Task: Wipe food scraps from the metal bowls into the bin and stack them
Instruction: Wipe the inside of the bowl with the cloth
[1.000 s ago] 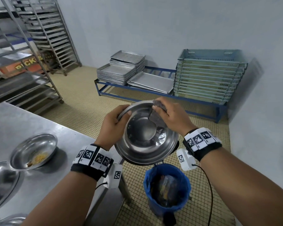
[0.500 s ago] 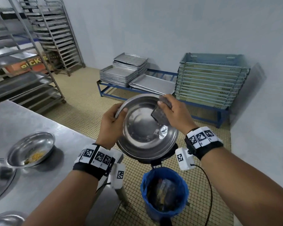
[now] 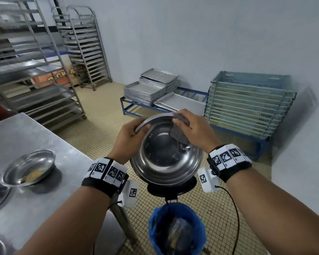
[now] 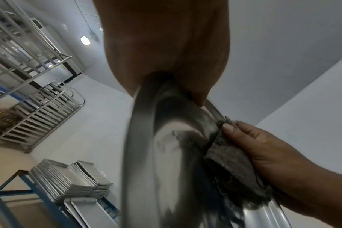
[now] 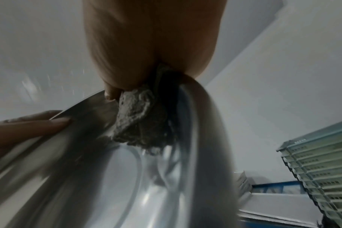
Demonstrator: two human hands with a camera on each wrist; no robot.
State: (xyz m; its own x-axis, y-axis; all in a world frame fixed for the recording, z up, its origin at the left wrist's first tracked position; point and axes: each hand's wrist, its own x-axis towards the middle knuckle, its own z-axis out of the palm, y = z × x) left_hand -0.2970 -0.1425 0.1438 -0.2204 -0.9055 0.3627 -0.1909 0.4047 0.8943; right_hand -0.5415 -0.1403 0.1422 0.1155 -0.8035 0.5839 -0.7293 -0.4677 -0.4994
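Steel counter (image 3: 50,196) at left carries a bowl with scraps (image 3: 30,170); tray racks (image 3: 35,74) line the tiled room. Left hand (image 3: 128,140) grips the metal bowl (image 3: 166,159) over the bin (image 3: 175,229), right hand (image 3: 195,131) holding a cloth (image 3: 179,133) inside it.

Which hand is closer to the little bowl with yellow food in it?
Left. The left hand grips the big bowl on the side toward the little bowl; the right hand wipes across it, farther off.

Held bowl (image 3: 166,153) above bin (image 3: 176,229), right of table (image 3: 44,199).
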